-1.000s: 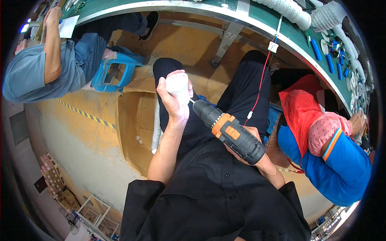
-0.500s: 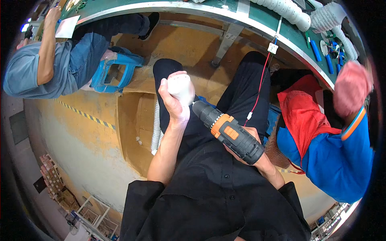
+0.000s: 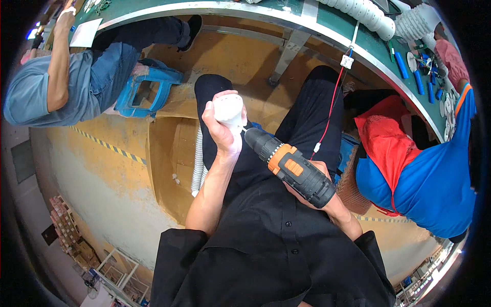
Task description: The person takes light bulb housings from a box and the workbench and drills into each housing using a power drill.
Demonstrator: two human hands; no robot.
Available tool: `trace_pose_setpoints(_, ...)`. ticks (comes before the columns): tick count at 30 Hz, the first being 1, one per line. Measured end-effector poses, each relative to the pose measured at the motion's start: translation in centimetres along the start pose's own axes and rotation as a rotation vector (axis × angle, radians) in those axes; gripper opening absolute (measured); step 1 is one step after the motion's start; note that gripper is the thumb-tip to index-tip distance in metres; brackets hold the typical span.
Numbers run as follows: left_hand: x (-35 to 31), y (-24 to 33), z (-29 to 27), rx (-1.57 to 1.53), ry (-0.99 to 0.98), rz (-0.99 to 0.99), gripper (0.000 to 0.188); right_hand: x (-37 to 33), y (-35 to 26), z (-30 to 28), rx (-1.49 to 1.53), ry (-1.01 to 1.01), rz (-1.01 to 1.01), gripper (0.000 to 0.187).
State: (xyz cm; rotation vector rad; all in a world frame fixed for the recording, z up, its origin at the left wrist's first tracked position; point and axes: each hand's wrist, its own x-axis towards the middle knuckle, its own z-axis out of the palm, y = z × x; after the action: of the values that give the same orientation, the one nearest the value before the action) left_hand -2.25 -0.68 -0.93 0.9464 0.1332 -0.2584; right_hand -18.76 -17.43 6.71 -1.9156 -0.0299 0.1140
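Observation:
My left hand (image 3: 221, 132), thumb up along the side, is closed around a white plastic housing (image 3: 228, 109) above my lap. In my right hand (image 3: 320, 171) is a black and orange cordless drill (image 3: 293, 166), gripped from below so that its body hides most of my fingers. The drill points up and to the left. Its thin bit reaches the lower right side of the housing; whether it sits in a screw or hole cannot be made out.
A green workbench (image 3: 353, 51) curves across the far side, carrying white corrugated hoses (image 3: 364, 18) and blue tools (image 3: 401, 65). A red cable (image 3: 331, 110) hangs by my right leg. An open cardboard box (image 3: 171, 174) stands left. Co-workers sit on both sides, one beside a blue stool (image 3: 148, 89).
The co-worker at the right has swung a pink-gloved hand away toward the bench, uncovering small parts there. My hands, the drill and the housing stay nearly in place.

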Motion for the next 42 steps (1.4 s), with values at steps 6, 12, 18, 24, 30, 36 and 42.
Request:
trace_pose_setpoints(6, 0.03, -0.12, -0.14, 0.025, 0.004, 0.017, 0.062, 0.3, -0.63, -0.1, -0.066, 0.053, -0.086, 0.029)
trace_pose_setpoints(12, 0.05, 0.11, 0.35, 0.042, 0.003, 0.02, 0.062, 0.25, -0.78, -0.29, -0.043, 0.023, -0.054, 0.027)
trace_pose_setpoints(18, 0.16, 0.01, 0.18, 0.039, 0.015, 0.003, 0.063, 0.49, -0.86, -0.35, -0.145, 0.025, -0.139, 0.029)
trace_pose_setpoints(24, 0.31, -0.05, 0.2, 0.061, -0.006, 0.023, 0.062, 0.36, -0.63, -0.11, -0.128, 0.063, -0.122, 0.03)
trace_pose_setpoints(30, 0.29, -0.16, 0.02, 0.026, -0.022, 0.022, 0.06, 0.32, -0.77, -0.06, -0.047, 0.065, -0.082, 0.031)
trace_pose_setpoints(36, 0.2, -0.05, 0.32, 0.025, -0.047, 0.034, 0.057, 0.25, -0.82, -0.17, -0.046, 0.037, -0.04, 0.031)
trace_pose_setpoints(42, 0.09, -0.11, 0.09, 0.022, -0.046, 0.037, 0.056, 0.23, -0.86, 0.18, -0.082, 0.061, -0.09, 0.03)
